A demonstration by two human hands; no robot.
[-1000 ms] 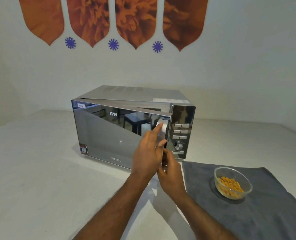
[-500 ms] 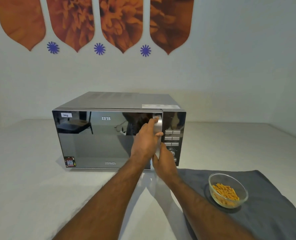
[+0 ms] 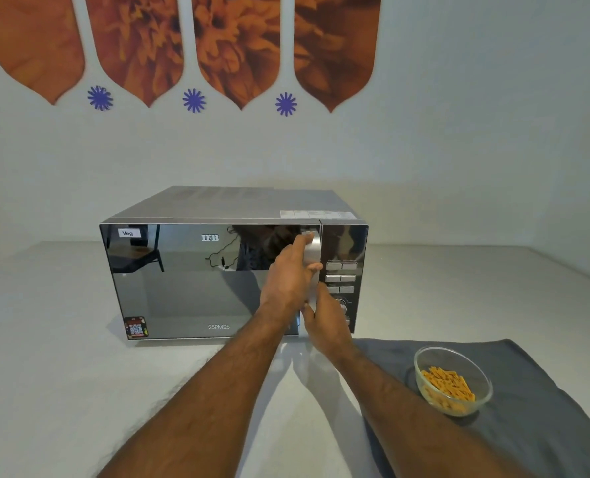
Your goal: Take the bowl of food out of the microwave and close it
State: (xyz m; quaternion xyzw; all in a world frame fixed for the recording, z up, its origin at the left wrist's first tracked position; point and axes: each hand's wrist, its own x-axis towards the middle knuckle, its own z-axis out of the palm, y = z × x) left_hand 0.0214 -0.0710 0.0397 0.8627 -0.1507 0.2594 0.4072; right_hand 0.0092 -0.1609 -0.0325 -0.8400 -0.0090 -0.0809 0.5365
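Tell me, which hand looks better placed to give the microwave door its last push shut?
Probably the left hand: it wraps the door handle. The right hand only touches the handle's lower end.

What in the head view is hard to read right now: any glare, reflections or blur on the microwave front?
Head view: the microwave door acts as a mirror, showing a chair, a cable and the arms, so the inside is hidden; the button labels on the control panel are too blurred to read; the left hand on the handle is slightly smeared; wide-angle bending curves the edges; soft shadows, no harsh glare.
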